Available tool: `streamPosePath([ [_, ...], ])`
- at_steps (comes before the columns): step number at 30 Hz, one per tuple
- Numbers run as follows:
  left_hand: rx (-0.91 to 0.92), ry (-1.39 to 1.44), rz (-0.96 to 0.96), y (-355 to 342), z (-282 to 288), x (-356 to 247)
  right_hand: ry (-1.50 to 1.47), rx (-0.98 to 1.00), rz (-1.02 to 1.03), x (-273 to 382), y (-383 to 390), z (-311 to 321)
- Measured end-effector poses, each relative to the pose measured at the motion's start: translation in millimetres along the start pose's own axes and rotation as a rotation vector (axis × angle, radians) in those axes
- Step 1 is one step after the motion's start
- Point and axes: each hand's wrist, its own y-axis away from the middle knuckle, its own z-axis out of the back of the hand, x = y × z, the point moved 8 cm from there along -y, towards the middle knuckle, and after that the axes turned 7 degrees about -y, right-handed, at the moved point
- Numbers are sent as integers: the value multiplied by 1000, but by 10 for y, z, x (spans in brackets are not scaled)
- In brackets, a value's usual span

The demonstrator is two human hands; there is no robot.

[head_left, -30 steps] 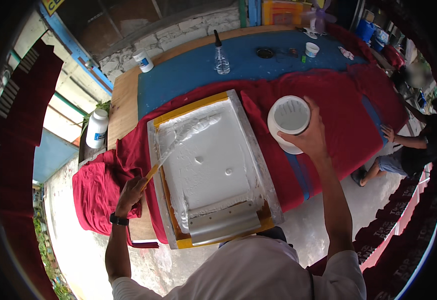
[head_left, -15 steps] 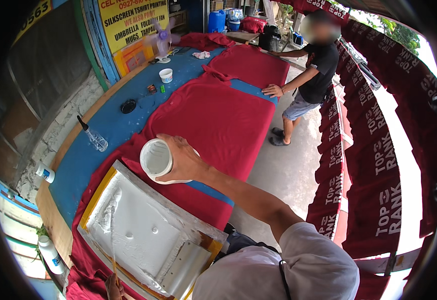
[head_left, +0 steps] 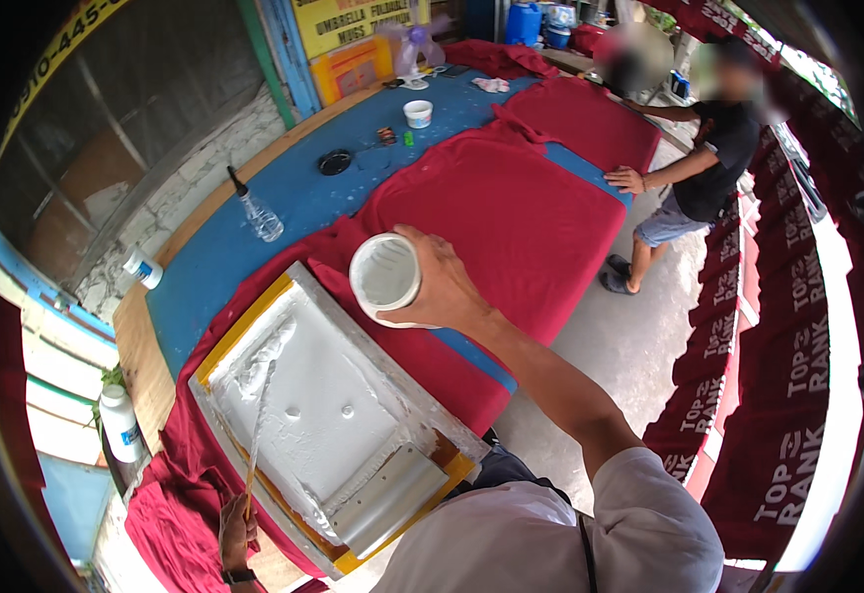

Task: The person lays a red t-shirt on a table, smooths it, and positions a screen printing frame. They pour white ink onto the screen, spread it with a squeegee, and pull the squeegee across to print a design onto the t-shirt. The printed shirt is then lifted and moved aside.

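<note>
My right hand (head_left: 444,283) is closed around a white plastic tub (head_left: 385,274), tilted so its whitish inside shows. It is held over the far right edge of a silkscreen frame (head_left: 348,356). Thick white ink (head_left: 318,425) is spread inside the frame, heaped at its far left corner. At the lower left my left hand (head_left: 237,529) grips a thin stick (head_left: 256,455), whose far end reaches into that heap. A metal-faced squeegee (head_left: 389,499) lies at the frame's near end. Red shirt fabric (head_left: 511,227) spreads over the blue table beyond.
The blue table (head_left: 209,267) carries a clear spray bottle (head_left: 261,217), a black lid (head_left: 334,161), another white tub (head_left: 418,114) and a purple fan (head_left: 415,49). Across the table's far right side stands a person (head_left: 713,148), one hand near the red fabric. Printed red cloths (head_left: 748,395) hang at the right.
The view has swung, so the whole scene sits farther right. My left hand shows more fully, still on the stick. The tub stays in my right hand beside the frame.
</note>
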Motion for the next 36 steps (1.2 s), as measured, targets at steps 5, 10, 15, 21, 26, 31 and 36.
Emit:
streamPosePath([
  [5, -12, -12, -33, 390, 52, -443, 3, 15, -40, 5, 49, -35],
  [10, -66, -280, -172, 850, 288, -1161, 2, 10, 5, 46, 60, -60],
  [15, -151, -1171, -694, 1211, 565, -2035, 21, -6, 55, 96, 61, -98],
  [21, -188, -1530, -941, 1442, 104, -3357, 15, -9, 103, 119, 58, -122],
  [26, -92, -1226, -362, 1202, -416, -4129, -45, 5, 148, 162, 75, -163],
  [31, -68, -1407, -322, 920, -1069, -4522, 29, 0, 143, 209, 85, -200],
  [36, -20, -1450, -550, 625, -1839, -4681, 35, 12, 165, 276, 95, -195],
])
